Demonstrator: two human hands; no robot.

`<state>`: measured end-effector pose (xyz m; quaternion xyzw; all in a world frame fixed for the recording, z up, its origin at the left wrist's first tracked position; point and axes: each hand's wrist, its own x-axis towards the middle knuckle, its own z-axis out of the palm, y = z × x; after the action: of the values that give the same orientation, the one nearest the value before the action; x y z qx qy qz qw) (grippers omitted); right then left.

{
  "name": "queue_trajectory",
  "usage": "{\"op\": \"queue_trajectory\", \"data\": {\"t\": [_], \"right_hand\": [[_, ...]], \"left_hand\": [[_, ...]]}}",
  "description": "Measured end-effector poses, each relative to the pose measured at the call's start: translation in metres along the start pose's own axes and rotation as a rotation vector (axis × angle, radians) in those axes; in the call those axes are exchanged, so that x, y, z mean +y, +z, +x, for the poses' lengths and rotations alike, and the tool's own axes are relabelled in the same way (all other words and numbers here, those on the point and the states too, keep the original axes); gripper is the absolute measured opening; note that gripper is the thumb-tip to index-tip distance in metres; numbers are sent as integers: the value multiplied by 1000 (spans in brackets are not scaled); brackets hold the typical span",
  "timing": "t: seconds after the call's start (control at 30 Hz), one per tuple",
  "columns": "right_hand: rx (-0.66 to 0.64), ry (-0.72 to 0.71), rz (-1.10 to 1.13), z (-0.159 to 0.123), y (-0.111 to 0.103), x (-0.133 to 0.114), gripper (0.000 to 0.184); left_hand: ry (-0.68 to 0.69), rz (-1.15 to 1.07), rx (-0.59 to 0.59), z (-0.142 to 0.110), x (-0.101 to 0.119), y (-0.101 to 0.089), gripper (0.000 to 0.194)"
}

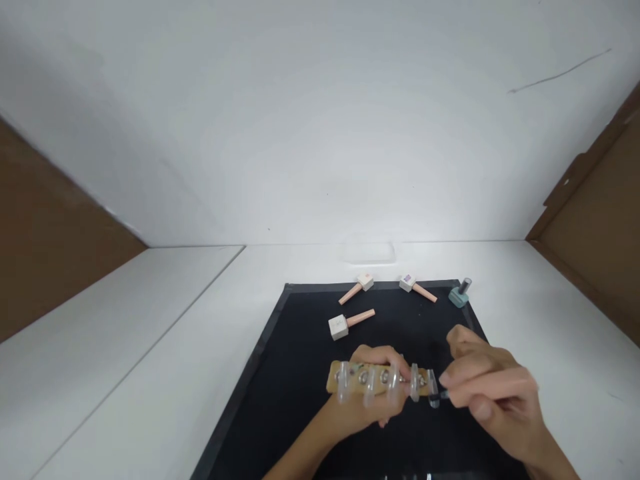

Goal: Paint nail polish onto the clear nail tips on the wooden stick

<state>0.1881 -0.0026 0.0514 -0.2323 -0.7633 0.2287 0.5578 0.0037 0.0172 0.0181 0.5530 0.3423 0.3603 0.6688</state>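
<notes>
My left hand (367, 393) grips a tan wooden strip (380, 380) that carries a row of several clear nail tips, held above the black mat (300, 373). My right hand (487, 393) is closed in a pinch on a thin dark brush handle (443, 395) whose end meets the clear tip at the strip's right end. On the far part of the mat lie three nail polish bottles with white caps and pink bodies: one (350, 322) nearest, one (357, 287) behind it, one (417, 287) to the right. An uncapped teal bottle (459, 293) stands at the mat's far right corner.
The mat lies on a white table (150, 373) against a white wall (320, 120). A clear flat box (369, 252) rests by the wall behind the mat. Brown panels (595, 220) flank the table on both sides.
</notes>
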Motion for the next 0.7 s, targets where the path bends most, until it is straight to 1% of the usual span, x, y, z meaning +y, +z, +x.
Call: {"op": "queue_trajectory", "data": {"t": [0.1,0.2,0.27,0.4,0.43,0.53,0.63,0.7], "right_hand": [[-39,-26,-36,5,0,0,35],[-55,-27,-31,6,1,0,35],[-69,6,-32,5,2,1,33],[-22,76,-108,2,2,2,24],[-31,75,-99,2,2,2,24],[-115,52,-75,3,1,3,27],[-86,50,-149,4,0,5,26],[-75,37,-139,4,0,5,25]], "left_hand": [[1,62,13,1,10,3,14],[-6,83,-5,1,13,5,13],[-7,75,-18,0,12,5,14],[7,8,-24,-3,8,3,18],[13,-5,-26,-3,7,3,18],[37,-18,-43,-1,4,1,18],[49,-15,-61,1,1,0,19],[50,-7,-69,2,1,1,19]]}}
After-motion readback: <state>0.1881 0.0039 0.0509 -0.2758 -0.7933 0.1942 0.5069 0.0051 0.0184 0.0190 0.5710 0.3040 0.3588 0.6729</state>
